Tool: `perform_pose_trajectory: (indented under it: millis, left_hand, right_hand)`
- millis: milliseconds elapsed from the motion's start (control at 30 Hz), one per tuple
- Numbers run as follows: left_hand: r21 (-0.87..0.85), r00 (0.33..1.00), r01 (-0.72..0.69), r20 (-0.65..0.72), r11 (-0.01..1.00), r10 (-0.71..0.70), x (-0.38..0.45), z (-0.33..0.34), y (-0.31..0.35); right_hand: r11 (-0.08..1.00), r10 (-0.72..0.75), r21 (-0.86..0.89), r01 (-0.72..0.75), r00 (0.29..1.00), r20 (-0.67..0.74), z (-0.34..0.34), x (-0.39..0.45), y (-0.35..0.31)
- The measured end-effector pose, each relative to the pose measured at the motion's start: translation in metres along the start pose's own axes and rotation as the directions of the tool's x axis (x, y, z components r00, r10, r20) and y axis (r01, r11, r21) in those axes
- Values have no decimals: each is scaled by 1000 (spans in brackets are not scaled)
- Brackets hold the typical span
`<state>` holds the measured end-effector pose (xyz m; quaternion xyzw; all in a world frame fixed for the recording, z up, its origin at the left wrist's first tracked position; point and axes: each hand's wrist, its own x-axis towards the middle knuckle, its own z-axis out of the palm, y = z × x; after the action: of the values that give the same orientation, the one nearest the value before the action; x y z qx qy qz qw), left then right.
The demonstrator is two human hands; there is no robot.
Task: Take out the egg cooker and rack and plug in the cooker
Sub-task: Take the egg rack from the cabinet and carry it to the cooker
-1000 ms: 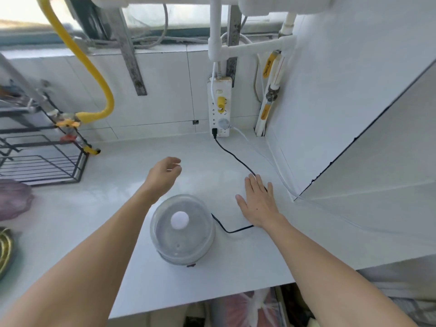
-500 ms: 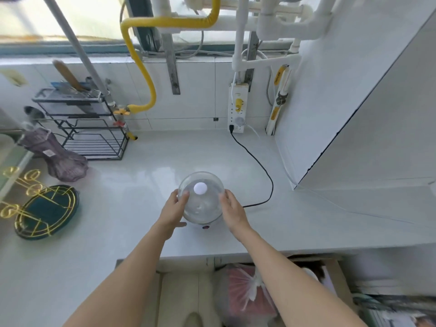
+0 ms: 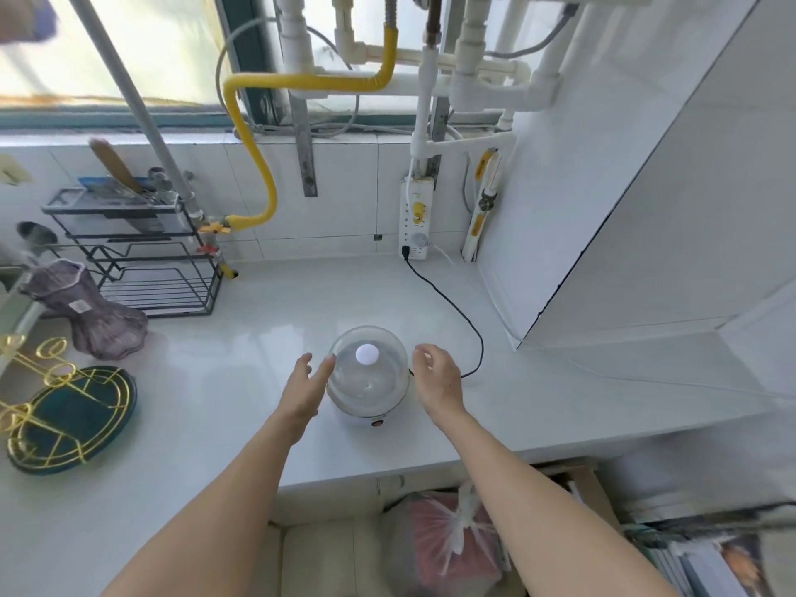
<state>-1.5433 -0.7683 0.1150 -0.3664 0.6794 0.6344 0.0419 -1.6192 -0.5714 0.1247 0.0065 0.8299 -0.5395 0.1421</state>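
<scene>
The egg cooker (image 3: 370, 387) stands on the white counter (image 3: 241, 364), a white base with a red button and a clear domed lid with a white knob. Its black cord (image 3: 452, 308) runs from behind it to the white power strip (image 3: 415, 221) on the back wall, where the plug sits in the lowest socket. My left hand (image 3: 308, 387) is just left of the dome, fingers apart, fingertips near the lid. My right hand (image 3: 437, 379) hovers just right of it, fingers loosely curled and holding nothing.
A black wire rack (image 3: 142, 260) stands at the back left against the tiles. A purple glass vase (image 3: 90, 316) and a dark green tray with gold wire (image 3: 64, 415) lie left. A yellow gas hose (image 3: 258, 148) hangs on the wall. A pink bag (image 3: 448, 545) sits below the counter edge.
Both hands held the sides of the cooker half a second ago; now they have let go and sit slightly apart from it. The view has pulled back and up.
</scene>
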Motion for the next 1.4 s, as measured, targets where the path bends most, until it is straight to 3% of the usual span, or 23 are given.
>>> perform_pose_trajectory:
  millis: [133, 333, 467, 633, 733, 900, 933, 1000, 1167, 1400]
  left_hand:
    - [-17, 994, -102, -45, 995, 101, -22, -25, 29]
    - [26, 958, -232, -165, 972, 233, -82, -66, 70]
    - [86, 896, -281, -333, 956, 294, -141, -102, 61]
    - [38, 793, -221, -575, 975, 202, -237, -135, -2]
    - [-2, 711, -196, -688, 981, 141, -305, -150, -46]
    - [-100, 521, -153, -854, 983, -6, -435, -173, -121]
    - [-97, 507, -152, -862, 984, -7, -450, -174, -129]
    - [-126, 406, -137, -912, 983, -60, -520, -171, -169]
    - [-261, 167, -147, -957, 954, -236, -701, -132, -278]
    - [-358, -110, -157, -920, 920, -377, -925, -35, -396]
  right_hand:
    - [988, -145, 56, 146, 989, -23, -4, -4, -50]
    - [961, -267, 132, 244, 941, 206, 21, -31, -106]
    - [942, -335, 169, 291, 863, 378, 52, -61, -119]
    - [929, -364, 194, 315, 686, 630, 96, -139, -113]
    - [906, -395, 219, 361, 540, 743, 122, -205, -113]
    - [868, -418, 305, 391, 245, 875, 154, -341, -106]
    - [866, -418, 313, 390, 222, 881, 157, -355, -105]
    - [852, -395, 328, 409, 89, 914, 162, -424, -94]
    - [796, -372, 430, 427, -216, 903, 142, -609, -41]
    - [793, -257, 475, 381, -498, 828, 64, -845, 47]
